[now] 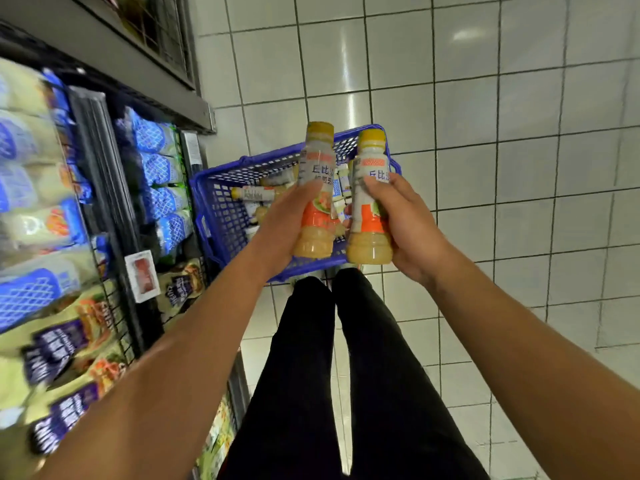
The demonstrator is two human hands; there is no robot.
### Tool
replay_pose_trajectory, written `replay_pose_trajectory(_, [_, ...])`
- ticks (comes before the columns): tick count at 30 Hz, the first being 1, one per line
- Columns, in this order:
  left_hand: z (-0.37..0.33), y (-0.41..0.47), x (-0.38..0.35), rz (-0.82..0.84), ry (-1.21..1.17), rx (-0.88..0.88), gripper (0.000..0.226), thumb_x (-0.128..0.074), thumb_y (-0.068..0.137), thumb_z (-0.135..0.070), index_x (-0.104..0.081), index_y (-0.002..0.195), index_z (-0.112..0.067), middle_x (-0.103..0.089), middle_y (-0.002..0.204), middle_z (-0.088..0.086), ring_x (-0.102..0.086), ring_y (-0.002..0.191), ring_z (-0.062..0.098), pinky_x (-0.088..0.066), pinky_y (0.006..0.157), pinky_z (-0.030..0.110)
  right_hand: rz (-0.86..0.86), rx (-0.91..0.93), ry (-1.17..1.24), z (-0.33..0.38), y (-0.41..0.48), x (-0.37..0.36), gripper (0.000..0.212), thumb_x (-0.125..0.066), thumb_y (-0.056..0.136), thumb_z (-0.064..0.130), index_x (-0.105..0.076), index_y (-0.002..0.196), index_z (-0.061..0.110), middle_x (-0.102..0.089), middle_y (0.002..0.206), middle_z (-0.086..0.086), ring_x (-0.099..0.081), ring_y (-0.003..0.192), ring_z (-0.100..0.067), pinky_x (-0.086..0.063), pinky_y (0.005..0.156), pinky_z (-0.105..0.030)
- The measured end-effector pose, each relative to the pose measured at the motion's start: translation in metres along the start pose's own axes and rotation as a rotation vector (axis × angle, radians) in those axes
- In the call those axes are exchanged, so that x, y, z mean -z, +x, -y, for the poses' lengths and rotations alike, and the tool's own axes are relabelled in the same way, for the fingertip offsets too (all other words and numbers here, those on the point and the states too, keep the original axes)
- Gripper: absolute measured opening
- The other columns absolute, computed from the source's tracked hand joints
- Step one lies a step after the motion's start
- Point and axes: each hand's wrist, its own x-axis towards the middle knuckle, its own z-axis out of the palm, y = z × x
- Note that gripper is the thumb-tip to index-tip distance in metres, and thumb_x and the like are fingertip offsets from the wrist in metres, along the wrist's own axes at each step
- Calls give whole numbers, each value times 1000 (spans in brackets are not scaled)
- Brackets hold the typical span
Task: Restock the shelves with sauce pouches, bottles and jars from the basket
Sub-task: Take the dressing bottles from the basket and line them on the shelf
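My left hand (pixel 287 223) grips a dressing bottle (pixel 317 157) with a yellow cap and a white and orange label, held upright above the basket. My right hand (pixel 405 226) grips a second, matching bottle (pixel 370 161) right beside it. Below both stands the blue plastic basket (pixel 221 209) on the floor, with several more bottles lying inside, one (pixel 252 194) on its side near the left wall. The shelves (pixel 100 157) on my left carry rows of blue and white pouches (pixel 156 136) and dark purple pouches (pixel 59 348).
White floor tiles (pixel 502 168) spread to the right and beyond the basket. My legs in black trousers (pixel 332 358) stand just behind the basket. A price tag (pixel 142 275) hangs on the shelf rail. A grey upper shelf (pixel 138 74) juts out above.
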Motion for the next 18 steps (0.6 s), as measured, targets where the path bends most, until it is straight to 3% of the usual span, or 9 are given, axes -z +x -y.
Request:
replay_pose_trajectory(3, [-32, -53, -13, 27, -50, -22, 28, -49, 99, -43, -65, 105, -20, -76, 83, 3, -74, 71, 17, -58, 57, 32, 50, 59, 10, 26, -60, -16, 38, -67, 93, 22, -57, 130, 21, -72, 110, -14, -72, 89, -24, -60, 75, -42])
replay_pose_trajectory(6, [-60, -102, -25, 39, -46, -72, 42, -55, 89, -51, -63, 109, -14, -75, 83, 4, -73, 68, 18, -57, 56, 32, 54, 114, 23, 45, -108, -32, 43, -73, 83, 22, -60, 124, 20, -75, 102, -8, -73, 83, -21, -59, 68, -36])
replay_pose_trajectory(8, [-76, -133, -30, 41, -48, -120, 41, -60, 83, -50, -64, 110, -20, -75, 89, 4, -73, 75, 19, -58, 61, 35, 71, 141, 73, 55, -140, -44, 41, -73, 79, 23, -61, 118, 15, -76, 98, -7, -73, 80, -21, -59, 66, -34])
replay_pose_trajectory(13, [-117, -205, -35, 47, -177, -212, 45, -68, 84, -44, -58, 113, -11, -75, 87, 10, -71, 67, 21, -57, 61, 36, 189, 254, 171, 86, -205, -72, 39, -74, 81, 27, -57, 113, 12, -74, 94, -14, -71, 76, -23, -59, 66, -36])
replay_pose_trajectory(16, [-138, -245, -36, 22, -256, -252, 72, -67, 74, -49, -53, 122, 2, -74, 85, 15, -71, 65, 24, -57, 57, 34, 212, 292, 133, 104, -236, -90, 49, -77, 76, 32, -54, 115, 14, -75, 96, -17, -72, 76, -26, -59, 65, -38])
replay_pose_trajectory(18, [-149, -268, -37, -10, -278, -282, 90, -68, 65, -53, -50, 128, 9, -72, 82, 16, -70, 62, 25, -56, 54, 34, 253, 322, 65, 114, -253, -98, 49, -77, 76, 21, -54, 119, 13, -75, 103, -19, -74, 82, -29, -59, 68, -41])
